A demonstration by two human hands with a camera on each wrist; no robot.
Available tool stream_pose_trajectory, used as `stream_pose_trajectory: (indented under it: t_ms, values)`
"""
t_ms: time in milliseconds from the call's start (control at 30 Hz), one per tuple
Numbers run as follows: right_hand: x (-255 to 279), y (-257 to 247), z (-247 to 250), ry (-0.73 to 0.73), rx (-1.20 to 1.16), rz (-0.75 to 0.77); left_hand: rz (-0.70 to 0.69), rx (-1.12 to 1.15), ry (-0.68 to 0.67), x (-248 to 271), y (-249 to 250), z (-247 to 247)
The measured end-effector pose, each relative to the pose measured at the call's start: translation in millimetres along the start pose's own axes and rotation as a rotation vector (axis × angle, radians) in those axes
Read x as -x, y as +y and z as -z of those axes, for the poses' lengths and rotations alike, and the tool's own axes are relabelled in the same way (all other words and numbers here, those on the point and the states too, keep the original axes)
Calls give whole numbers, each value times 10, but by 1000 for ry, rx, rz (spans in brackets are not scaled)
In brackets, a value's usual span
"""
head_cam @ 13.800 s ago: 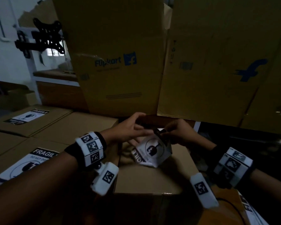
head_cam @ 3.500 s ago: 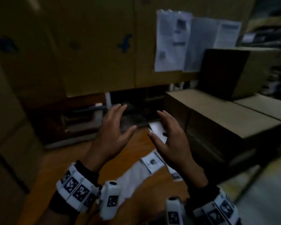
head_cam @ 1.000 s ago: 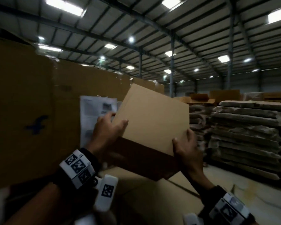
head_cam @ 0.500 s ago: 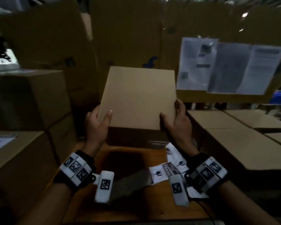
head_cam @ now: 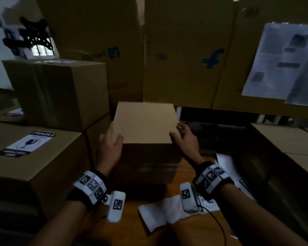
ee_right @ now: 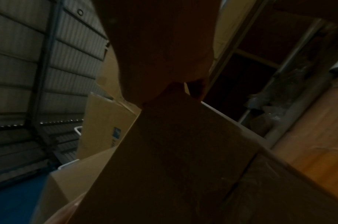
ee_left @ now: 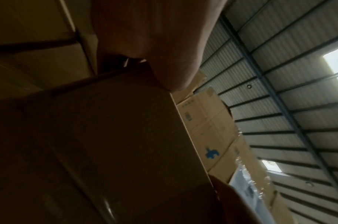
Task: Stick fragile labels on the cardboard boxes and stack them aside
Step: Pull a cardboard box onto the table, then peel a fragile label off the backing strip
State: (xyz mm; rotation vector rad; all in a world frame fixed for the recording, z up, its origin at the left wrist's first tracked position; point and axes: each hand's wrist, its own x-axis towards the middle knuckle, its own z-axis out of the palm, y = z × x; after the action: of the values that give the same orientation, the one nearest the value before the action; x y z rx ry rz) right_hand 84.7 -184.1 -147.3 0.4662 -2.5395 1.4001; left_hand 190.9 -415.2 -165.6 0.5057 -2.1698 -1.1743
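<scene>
Box [head_cam: 144, 125] is down on the counter [head_cam: 194, 233] now, no longer raised. Plain brown, unlabelled on top. Left hand [head_cam: 109, 148] and right hand [head_cam: 186, 141] clamp its sides.

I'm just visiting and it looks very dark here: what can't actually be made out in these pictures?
- Head view: print on the white paper sheets taped to the big boxes, blurred.
- Head view: the loose white label sheets on the wooden table, partly covered by the wrist cameras.
- Wrist views: fingers of both hands, hidden behind the plain brown cardboard box.
</scene>
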Motion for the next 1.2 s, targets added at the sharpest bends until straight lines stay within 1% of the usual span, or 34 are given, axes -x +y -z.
stream_pose_trajectory:
  t_ms: [100,133,267,367,467,633,700,800,867,900,967,1033,1100,1200]
  values:
    - [-145,268,-343,-98,18,-39,57,-88,-106,-152,-293,-117]
    - [-172,357,-434,-98,28,-39,47,-95,-125,-187,-358,-157]
    - [-293,535,-634,-1,62,-33,17,-117,-139,-394,-439,-241]
    - [-388,578,-641,25,41,-38,-7,-156,-195,-562,-505,-272]
    - [-428,605,-597,24,9,-49,-56,-223,-216,-614,-513,-285]
    - [-193,675,-585,65,73,35,-117,-220,-278,-674,-561,-275]
    - [-105,696,-557,36,24,13,-131,-246,-318,-710,-581,-259]
    - [-21,681,-452,-5,-108,-52,-154,-384,-329,-709,-480,-291]
    - [59,711,-347,15,-178,-81,-178,-462,-291,-620,-302,-359]
    - [114,749,-283,40,-179,-92,-212,-486,-262,-548,-190,-402]
    - [266,871,-131,76,-151,-137,-350,-487,-193,-359,24,-510]
    - [455,1055,45,93,-138,-194,-491,-429,-161,-116,222,-648]
    - [680,1277,231,98,-125,-240,-565,-369,-192,184,400,-827]
    - [1001,1622,507,128,-101,-293,-540,-213,-335,699,594,-1169]
